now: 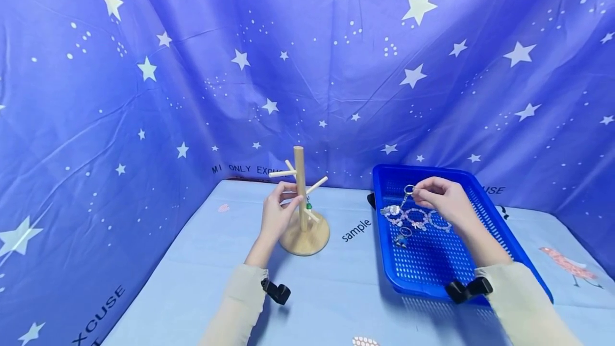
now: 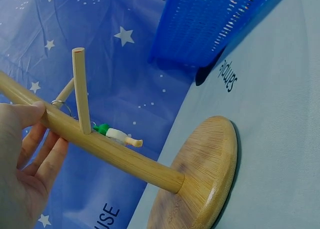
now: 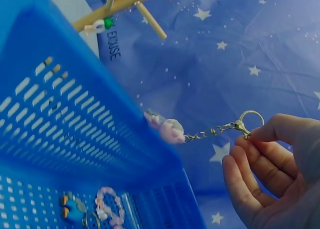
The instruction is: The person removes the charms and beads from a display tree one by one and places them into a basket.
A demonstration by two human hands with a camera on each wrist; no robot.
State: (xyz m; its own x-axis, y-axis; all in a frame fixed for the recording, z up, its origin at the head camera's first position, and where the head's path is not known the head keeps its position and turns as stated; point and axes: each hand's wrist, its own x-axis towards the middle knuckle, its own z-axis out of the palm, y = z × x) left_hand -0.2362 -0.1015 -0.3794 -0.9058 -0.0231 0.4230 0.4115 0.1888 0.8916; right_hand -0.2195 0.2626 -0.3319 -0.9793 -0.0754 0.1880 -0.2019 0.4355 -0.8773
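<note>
My left hand [image 1: 278, 212] holds the upright post of a wooden peg stand [image 1: 300, 175], its thumb on one side and fingers on the other. From one peg hangs a keychain with a green-and-white figure [image 2: 117, 135]. Over the blue basket, my right hand [image 1: 444, 200] pinches the metal ring of another keychain [image 3: 172, 132] between thumb and fingertips. A short chain and a pale pink-and-white charm dangle from that ring. The charm's exact shape is too small to tell.
The blue perforated basket [image 1: 386, 255] stands right of the stand. Inside lie several beaded bracelets [image 1: 417, 219] and a keychain with a blue figure [image 3: 74, 209]. A starry blue cloth [image 1: 331, 79] hangs behind the pale blue table cover [image 1: 346, 292].
</note>
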